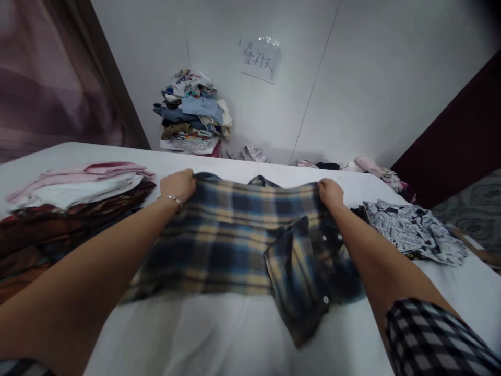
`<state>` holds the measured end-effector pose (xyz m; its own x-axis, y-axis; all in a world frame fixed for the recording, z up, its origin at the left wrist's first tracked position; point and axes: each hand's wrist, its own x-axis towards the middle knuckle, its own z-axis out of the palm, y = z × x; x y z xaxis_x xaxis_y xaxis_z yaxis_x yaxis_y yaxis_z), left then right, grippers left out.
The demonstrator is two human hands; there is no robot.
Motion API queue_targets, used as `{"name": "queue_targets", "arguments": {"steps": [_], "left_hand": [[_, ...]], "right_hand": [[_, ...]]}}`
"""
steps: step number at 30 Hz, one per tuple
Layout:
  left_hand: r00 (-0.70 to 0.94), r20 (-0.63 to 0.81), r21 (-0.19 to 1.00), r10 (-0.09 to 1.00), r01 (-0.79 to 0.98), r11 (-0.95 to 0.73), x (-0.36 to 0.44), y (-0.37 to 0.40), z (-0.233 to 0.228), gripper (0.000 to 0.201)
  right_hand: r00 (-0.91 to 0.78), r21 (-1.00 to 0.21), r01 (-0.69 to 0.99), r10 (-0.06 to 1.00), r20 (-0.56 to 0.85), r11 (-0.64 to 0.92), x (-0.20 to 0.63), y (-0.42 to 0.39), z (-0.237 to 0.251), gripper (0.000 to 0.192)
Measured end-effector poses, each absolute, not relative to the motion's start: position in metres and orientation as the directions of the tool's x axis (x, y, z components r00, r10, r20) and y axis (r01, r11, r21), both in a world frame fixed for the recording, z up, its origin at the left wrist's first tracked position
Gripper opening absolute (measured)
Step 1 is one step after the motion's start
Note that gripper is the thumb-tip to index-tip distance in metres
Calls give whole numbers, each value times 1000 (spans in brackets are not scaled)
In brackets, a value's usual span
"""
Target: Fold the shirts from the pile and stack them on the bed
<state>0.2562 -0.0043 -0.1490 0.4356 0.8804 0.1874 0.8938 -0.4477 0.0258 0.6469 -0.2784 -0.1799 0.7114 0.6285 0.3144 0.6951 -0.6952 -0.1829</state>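
Observation:
A plaid shirt point(235, 230) in dark blue, yellow and cream stretches across the white table in front of me. My left hand point(178, 187) is closed on its upper left edge, with a bracelet at the wrist. At the upper right edge, my right hand point(331, 192) grips the same cloth. Between my hands the fabric is pulled fairly straight. One sleeve with a buttoned cuff hangs down toward me at the right, blurred at its end. White buttons show near my right forearm. The fingertips under the cloth are hidden.
Folded clothes in pink, white and brown point(78, 196) lie at the left. A tall pile of clothes point(193, 115) stands by the wall at the back. At the right lies a black-and-white printed garment point(415, 230). More clothes point(371, 167) sit beyond the table's far right edge.

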Motion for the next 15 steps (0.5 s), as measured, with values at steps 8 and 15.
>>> {"name": "queue_targets", "arguments": {"steps": [8, 15], "left_hand": [[500, 106, 151, 860, 846, -511, 264, -2, -174, 58], [794, 123, 180, 595, 572, -800, 203, -87, -206, 50]], "right_hand": [[715, -383, 699, 603, 354, -604, 633, -268, -180, 44], [598, -656, 628, 799, 63, -418, 525, -349, -208, 48]]}}
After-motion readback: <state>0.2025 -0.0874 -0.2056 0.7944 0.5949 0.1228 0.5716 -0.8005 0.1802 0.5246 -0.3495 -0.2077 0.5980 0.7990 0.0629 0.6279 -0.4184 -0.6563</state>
